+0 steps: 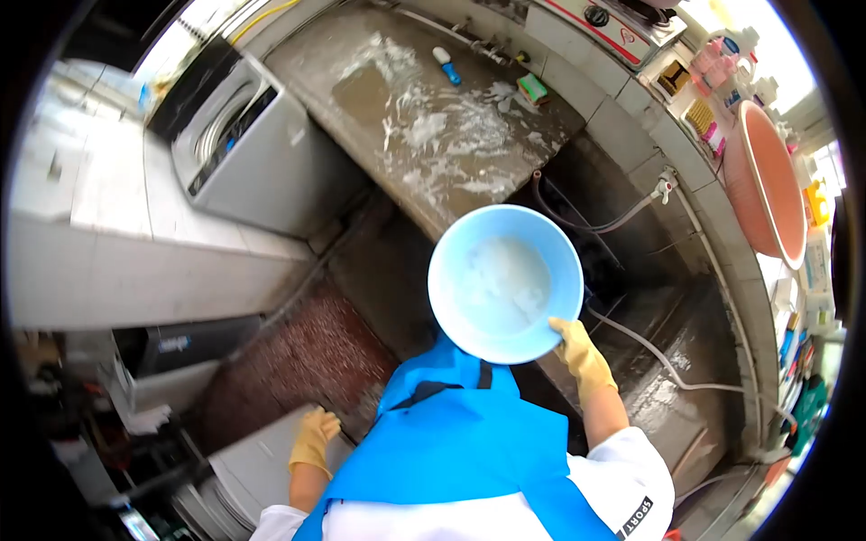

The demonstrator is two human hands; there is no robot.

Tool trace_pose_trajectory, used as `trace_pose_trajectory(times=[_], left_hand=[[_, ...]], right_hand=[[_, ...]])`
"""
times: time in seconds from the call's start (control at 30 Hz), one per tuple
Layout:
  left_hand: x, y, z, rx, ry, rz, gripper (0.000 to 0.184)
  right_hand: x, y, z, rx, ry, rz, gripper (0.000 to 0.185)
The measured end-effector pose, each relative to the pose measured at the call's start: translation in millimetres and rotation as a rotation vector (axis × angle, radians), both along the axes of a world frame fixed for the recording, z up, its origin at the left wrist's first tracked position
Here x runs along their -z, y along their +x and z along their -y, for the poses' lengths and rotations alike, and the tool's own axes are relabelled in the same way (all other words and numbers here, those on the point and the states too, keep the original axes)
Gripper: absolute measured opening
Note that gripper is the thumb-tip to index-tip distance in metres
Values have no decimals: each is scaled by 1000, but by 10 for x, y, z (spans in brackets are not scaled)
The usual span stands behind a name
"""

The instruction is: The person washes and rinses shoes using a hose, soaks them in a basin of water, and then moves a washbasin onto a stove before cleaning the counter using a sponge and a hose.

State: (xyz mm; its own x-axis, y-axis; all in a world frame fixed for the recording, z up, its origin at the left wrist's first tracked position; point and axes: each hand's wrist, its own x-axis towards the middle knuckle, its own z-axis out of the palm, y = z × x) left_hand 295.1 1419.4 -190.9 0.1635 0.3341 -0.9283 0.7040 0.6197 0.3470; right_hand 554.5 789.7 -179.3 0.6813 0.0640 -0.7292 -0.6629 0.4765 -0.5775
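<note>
A light blue plastic basin (446, 287) with cloudy, sudsy water in it is in front of me. My right hand (577, 357), in a yellow rubber glove, grips its near right rim. My left hand (314, 439), gloved the same way, is low on the left beside a white appliance top (262, 460). Its fingers look apart and I see nothing in them; whether it touches the appliance I cannot tell. Beyond the basin, a concrete slab (361, 153) is streaked with white foam. A blue-and-white brush (446, 66) and a green-and-yellow sponge (532, 88) lie on it.
A grey washing machine (271, 149) stands left of the slab. At right, a tap (665, 185) feeds a hose over a dark wet sink area. A large pink basin (765, 185) leans on the ledge among bottles. Reddish wet floor (307, 361) lies at lower left.
</note>
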Motion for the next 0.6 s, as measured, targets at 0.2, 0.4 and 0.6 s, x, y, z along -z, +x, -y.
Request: trace_pose_trajectory(times=[0.2, 0.4, 0.6], left_hand=[[-57, 1785, -473, 689, 135, -64, 34], [7, 3773, -750, 901, 169, 108, 34], [299, 5707, -898, 1111, 91, 169, 33]], right_hand=[[-572, 177, -139, 159, -130, -92, 48], [-1734, 742, -615, 248, -287, -108, 48], [-2170, 1684, -1321, 545, -308, 6, 46]])
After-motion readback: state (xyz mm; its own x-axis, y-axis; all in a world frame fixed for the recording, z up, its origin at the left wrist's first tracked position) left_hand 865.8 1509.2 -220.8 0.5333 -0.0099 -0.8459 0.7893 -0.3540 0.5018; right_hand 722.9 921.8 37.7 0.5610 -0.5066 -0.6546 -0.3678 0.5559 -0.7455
